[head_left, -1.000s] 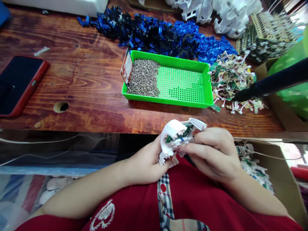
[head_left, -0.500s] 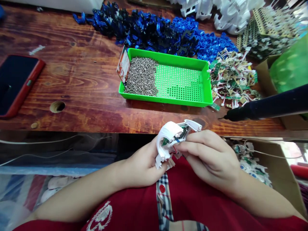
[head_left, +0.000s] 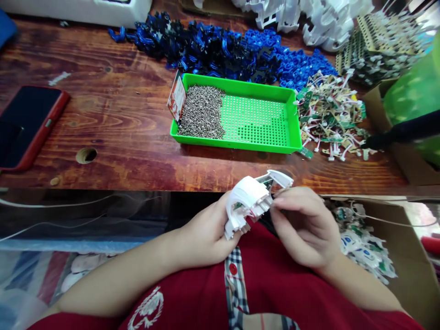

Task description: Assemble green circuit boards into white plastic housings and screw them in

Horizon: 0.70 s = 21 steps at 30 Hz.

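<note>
My left hand (head_left: pixel 209 229) is wrapped round a white plastic housing (head_left: pixel 250 195), a curved shell held just beyond the table's front edge. Inside the shell a bit of green circuit board and a short red wire show. My right hand (head_left: pixel 305 224) is at the shell's right side, thumb and forefinger brought together in a pinch against or just beside its edge. Whatever lies between those fingertips is hidden. The other right fingers are curled in.
A green tray (head_left: pixel 237 145) of small screws (head_left: pixel 201 112) stands ahead. Behind it lie blue plastic parts (head_left: pixel 220 50); to its right, wired circuit boards (head_left: pixel 332 114). A black screwdriver-like tool (head_left: pixel 405 130) juts in from the right. A red-cased phone (head_left: pixel 29 123) lies left.
My right fingers have drawn back slightly from inside the shell to its right edge. The housing has turned a little, showing more of its white outside. The black tool has swung away from the table edge.
</note>
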{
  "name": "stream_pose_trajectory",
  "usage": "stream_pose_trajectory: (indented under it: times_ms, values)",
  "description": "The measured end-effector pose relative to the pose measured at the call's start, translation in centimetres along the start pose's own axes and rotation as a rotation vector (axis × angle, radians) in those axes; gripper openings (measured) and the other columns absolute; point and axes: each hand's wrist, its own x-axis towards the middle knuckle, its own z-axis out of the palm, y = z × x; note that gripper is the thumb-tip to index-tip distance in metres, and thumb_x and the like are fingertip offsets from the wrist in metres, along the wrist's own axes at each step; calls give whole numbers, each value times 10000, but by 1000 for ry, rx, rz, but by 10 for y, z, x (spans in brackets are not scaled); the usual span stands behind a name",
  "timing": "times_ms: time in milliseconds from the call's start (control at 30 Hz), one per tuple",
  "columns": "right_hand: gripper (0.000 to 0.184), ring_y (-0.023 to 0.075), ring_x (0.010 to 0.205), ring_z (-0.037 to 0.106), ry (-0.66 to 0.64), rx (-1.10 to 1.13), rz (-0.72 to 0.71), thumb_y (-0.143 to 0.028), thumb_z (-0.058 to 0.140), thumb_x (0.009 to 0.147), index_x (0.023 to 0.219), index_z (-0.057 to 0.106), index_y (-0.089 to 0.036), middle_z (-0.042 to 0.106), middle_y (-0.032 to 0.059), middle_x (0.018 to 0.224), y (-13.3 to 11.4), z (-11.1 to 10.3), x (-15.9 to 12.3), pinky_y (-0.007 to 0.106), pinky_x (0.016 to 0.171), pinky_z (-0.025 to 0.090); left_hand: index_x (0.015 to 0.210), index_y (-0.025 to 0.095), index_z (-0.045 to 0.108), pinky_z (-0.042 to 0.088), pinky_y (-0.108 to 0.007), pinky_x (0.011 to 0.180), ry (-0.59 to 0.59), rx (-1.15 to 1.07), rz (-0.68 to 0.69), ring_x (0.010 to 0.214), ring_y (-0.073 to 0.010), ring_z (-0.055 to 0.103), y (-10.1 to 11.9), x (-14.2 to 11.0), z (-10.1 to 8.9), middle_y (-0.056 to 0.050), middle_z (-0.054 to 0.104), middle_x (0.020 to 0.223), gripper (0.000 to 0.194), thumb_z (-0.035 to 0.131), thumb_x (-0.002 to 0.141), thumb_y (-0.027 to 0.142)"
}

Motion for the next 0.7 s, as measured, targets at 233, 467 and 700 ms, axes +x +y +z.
stream_pose_trajectory:
  times_ms: [233, 467, 700]
  values:
    - [572, 156, 982, 540, 146, 374, 420, -233, 695, 691, 1182, 400, -239, 491, 82, 1121, 4, 14, -5, 303, 834, 486, 1338, 187, 290, 423, -384, 989, 10, 55, 34, 1188, -255, 502, 3, 2, -2, -138, 493, 1320, 642, 486, 745, 35]
    - [368, 85, 814, 620, -141, 619, 623, -226, 720, 692, 1020, 552, -219, 639, 0, 913, -1, 15, 1, 173, 748, 513, 1315, 193, 324, 424, -376, 990, -16, 133, 44, 1187, -238, 499, 9, 1, -5, -118, 508, 1306, 612, 472, 742, 35]
    - [367, 78, 767, 628, -84, 592, 560, -121, 725, 662, 986, 574, -203, 648, -10, 869, -3, 15, 4, 153, 711, 525, 1273, 177, 318, 454, -351, 967, -2, 207, 157, 1113, -207, 558, 13, 3, -9, -129, 561, 1229, 536, 453, 768, 59]
